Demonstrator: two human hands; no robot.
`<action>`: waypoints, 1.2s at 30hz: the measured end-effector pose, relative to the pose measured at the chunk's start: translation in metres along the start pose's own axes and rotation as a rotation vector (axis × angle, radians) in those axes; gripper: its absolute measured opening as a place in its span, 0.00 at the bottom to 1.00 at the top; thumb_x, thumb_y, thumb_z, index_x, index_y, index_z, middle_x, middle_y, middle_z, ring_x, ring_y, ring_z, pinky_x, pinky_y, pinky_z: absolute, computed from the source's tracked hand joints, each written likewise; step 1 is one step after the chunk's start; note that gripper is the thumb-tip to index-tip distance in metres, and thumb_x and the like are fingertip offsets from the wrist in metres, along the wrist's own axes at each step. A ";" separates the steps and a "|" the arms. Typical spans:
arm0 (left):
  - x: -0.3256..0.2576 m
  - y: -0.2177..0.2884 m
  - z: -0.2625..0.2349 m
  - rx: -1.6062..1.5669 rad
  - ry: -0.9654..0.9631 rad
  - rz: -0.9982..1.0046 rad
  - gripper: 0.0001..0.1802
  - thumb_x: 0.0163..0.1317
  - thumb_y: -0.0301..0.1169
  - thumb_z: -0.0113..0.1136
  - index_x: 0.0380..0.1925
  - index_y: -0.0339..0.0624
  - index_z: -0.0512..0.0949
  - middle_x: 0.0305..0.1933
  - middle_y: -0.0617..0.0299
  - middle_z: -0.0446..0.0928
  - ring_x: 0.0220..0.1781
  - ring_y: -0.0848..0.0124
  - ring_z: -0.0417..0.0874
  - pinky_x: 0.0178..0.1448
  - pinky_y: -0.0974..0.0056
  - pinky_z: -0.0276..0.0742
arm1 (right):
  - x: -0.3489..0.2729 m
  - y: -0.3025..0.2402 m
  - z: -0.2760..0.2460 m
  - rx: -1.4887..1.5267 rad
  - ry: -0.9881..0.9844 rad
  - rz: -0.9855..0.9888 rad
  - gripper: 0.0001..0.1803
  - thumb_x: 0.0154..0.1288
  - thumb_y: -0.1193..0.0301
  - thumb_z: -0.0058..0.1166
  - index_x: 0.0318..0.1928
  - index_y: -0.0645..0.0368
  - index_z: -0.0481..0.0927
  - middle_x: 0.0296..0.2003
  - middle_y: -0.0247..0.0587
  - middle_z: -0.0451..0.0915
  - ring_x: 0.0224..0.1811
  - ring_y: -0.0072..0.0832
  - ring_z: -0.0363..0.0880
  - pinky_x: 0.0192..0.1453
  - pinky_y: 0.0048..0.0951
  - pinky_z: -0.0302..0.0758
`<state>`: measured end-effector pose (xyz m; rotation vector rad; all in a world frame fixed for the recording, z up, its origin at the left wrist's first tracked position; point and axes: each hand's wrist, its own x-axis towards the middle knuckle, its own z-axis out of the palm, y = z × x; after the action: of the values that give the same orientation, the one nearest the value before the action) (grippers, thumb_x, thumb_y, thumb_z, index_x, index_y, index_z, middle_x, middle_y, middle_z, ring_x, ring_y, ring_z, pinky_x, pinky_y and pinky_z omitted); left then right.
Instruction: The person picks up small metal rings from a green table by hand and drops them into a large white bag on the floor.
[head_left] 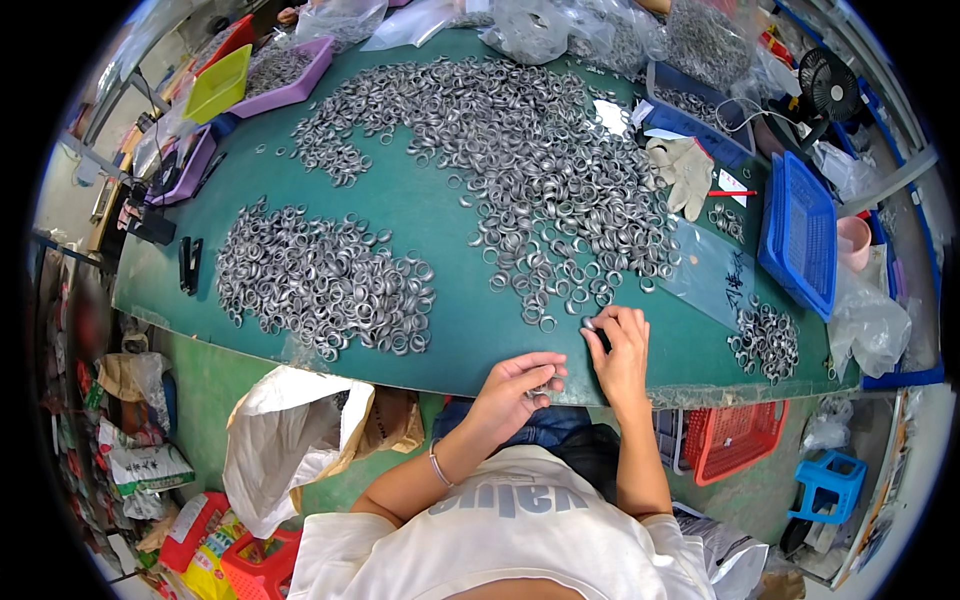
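Grey rings (538, 391), metallic in look, lay in the curled fingers of a worker's left grip (512, 388), which was closed around them, though how many it held could not be told. Ahead and to its right, the right grip (622, 352) had thumb and fingertips drawn together on what appeared to be a single ring (589, 323), low over the near part of the green desk (465, 335). The pieces looked light, stiff and hard to break, their smooth curved surfaces likely slippery; a pinch across opposite sides of the band seemed the surest hold, one piece at a time, as neighbours could tangle. Just beyond the right grip spread the large ring pile (560, 170), its loose edge near the fingertips. A second pile (320, 280) sat well to the left of the left grip, and a small heap (765, 342) to the right of the right one. Farther out, beyond and right of the right grip, were a clear plastic bag (700, 262), a pale work glove (684, 172) and stacked blue baskets (800, 235). Below and left of the left grip, a white sack (265, 440) gaped beside the desk
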<state>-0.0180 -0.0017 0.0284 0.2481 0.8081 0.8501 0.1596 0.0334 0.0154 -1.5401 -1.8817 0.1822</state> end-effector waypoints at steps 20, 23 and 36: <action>0.002 0.005 -0.003 0.136 -0.154 0.110 0.10 0.68 0.29 0.51 0.41 0.35 0.78 0.25 0.59 0.74 0.17 0.81 0.63 0.18 0.77 0.54 | 0.032 -0.005 0.002 -0.068 0.170 0.031 0.05 0.55 0.75 0.62 0.30 0.64 0.81 0.33 0.43 0.78 0.39 0.40 0.74 0.43 0.38 0.67; 0.005 -0.001 -0.006 0.104 -0.147 0.128 0.10 0.68 0.29 0.51 0.41 0.33 0.77 0.27 0.59 0.74 0.19 0.79 0.65 0.17 0.76 0.55 | 0.032 0.009 0.010 -0.096 0.130 0.003 0.05 0.54 0.74 0.63 0.30 0.63 0.81 0.38 0.41 0.79 0.44 0.39 0.73 0.48 0.39 0.65; 0.000 -0.006 0.009 0.413 -0.004 0.343 0.12 0.65 0.29 0.59 0.46 0.36 0.73 0.21 0.66 0.73 0.17 0.84 0.65 0.17 0.78 0.55 | -0.018 -0.026 -0.008 0.934 -0.258 0.492 0.07 0.64 0.75 0.58 0.30 0.66 0.82 0.25 0.34 0.82 0.28 0.17 0.74 0.34 0.21 0.70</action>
<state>-0.0079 -0.0048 0.0318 0.7699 0.9494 0.9956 0.1441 0.0072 0.0271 -1.2730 -1.2165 1.3213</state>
